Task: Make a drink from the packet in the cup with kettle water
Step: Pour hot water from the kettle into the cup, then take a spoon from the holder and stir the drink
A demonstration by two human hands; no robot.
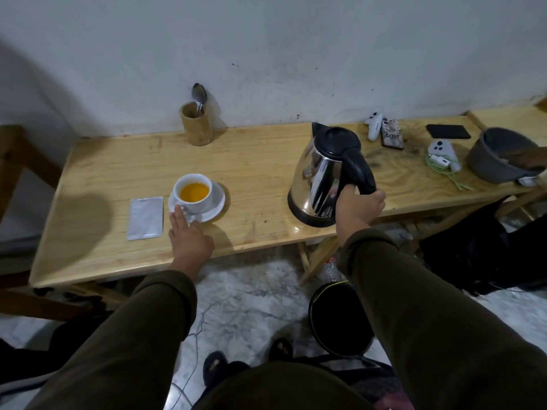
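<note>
Head view: shiny steel kettle [318, 176], round white cup [194, 192]

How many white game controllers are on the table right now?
2: one white game controller by the wall beside the patterned phone case, another near the grey pot.

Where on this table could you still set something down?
Bare wood lies between the cup and kettle, and left of the packet. The right end is crowded: controllers, phone, grey pot.

Grey pot [500, 156] — cropped at right edge
</note>
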